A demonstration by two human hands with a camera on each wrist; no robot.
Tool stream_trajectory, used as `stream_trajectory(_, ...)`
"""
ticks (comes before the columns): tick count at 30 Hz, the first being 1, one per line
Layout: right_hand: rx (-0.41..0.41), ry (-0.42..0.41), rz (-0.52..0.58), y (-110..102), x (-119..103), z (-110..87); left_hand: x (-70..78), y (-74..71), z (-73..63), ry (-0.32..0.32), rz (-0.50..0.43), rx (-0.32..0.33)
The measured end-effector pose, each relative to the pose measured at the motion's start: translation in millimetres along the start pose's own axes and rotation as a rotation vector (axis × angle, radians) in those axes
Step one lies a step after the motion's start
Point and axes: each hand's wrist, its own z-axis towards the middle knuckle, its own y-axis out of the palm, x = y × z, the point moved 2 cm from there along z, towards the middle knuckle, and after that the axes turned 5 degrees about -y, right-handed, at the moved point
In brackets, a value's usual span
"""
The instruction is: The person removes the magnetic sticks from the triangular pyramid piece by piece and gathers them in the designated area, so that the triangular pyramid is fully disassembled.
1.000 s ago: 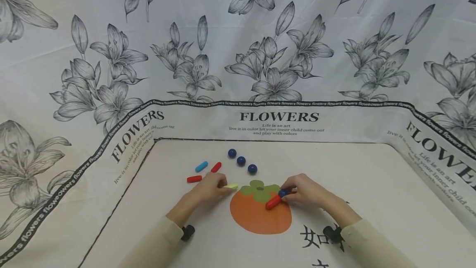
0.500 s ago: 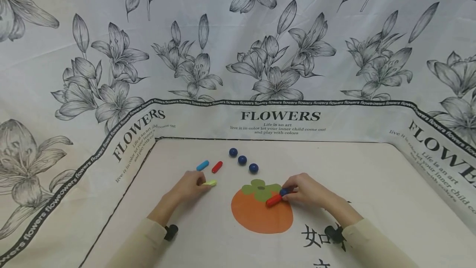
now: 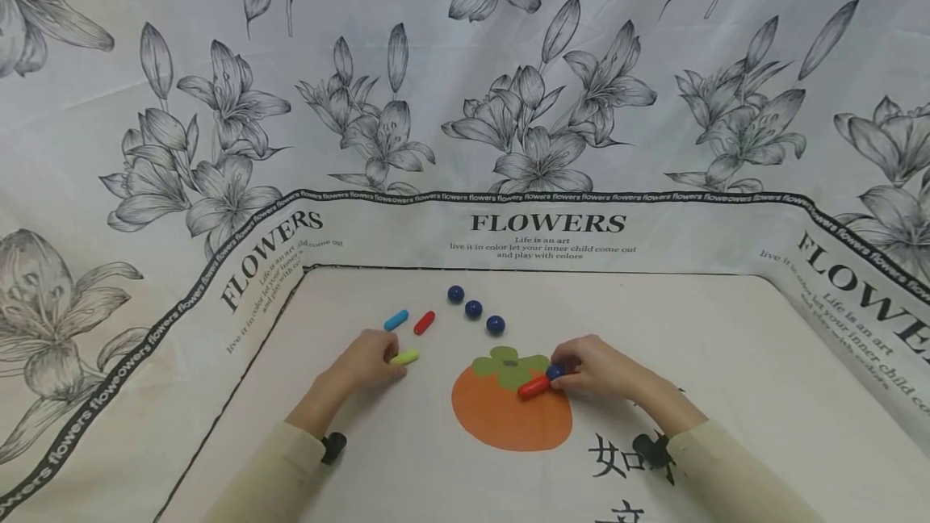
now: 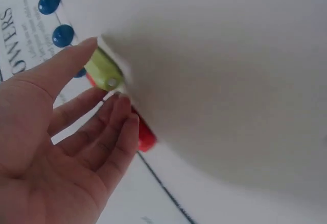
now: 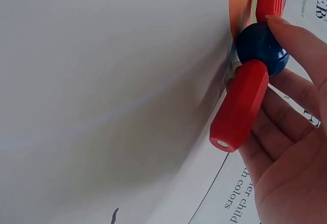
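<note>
My left hand (image 3: 368, 361) pinches a yellow-green magnetic rod (image 4: 103, 71) with a silver dot at its end, left of the printed persimmon. Behind its fingers in the left wrist view lies a red rod (image 4: 146, 136), which the hand hides in the head view. My right hand (image 3: 599, 370) holds a dark blue ball (image 5: 261, 48) over the persimmon's right side. One red rod (image 5: 239, 106) joins the ball and points back toward the palm. A second red rod (image 3: 534, 387) extends leftward from the ball.
Three dark blue balls (image 3: 474, 310) lie in a slanting row farther back. Left of them are a red rod (image 3: 425, 323) and a light blue rod (image 3: 395, 320). The white cloth (image 3: 683, 313) has a printed orange persimmon (image 3: 512, 422). A flowered curtain (image 3: 407, 144) rises behind.
My left hand has moved left, away from the persimmon, carrying the yellow-green rod, and now covers the leftmost red rod. My right hand has stayed nearly in place.
</note>
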Motion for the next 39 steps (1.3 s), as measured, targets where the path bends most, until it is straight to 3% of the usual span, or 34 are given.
stream_trajectory(4, -0.004, 0.009, 0.005, -0.4, -0.2, 0.4, 23.1, -3.2, -4.1, 0.024, 0.132, 0.051)
stream_trajectory(6, -0.005, 0.009, 0.005, -1.0, -0.4, 1.0, 37.1, -2.1, -5.3, 0.036, 0.152, 0.054)
stream_trajectory(12, -0.004, 0.013, 0.005, -1.5, -1.8, 2.4, 74.4, 17.7, -2.5, 0.094, 0.075, -0.039)
stream_trajectory(18, 0.003, 0.015, 0.028, 0.6, -0.3, 1.4, 101.6, 45.0, -1.3, 0.198, -0.043, -0.177)
stream_trajectory(22, 0.010, 0.018, 0.031, 2.5, 1.6, 1.2, 118.7, 56.8, 0.9, 0.261, -0.090, -0.219)
stream_trajectory(32, 0.019, 0.016, 0.030, 4.0, 5.1, 1.9, 141.8, 76.2, 13.5, 0.320, -0.167, -0.262)
stream_trajectory(39, 0.020, 0.056, 0.035, 2.6, 6.2, 0.3, 151.1, 79.1, 14.9, 0.353, -0.173, -0.236)
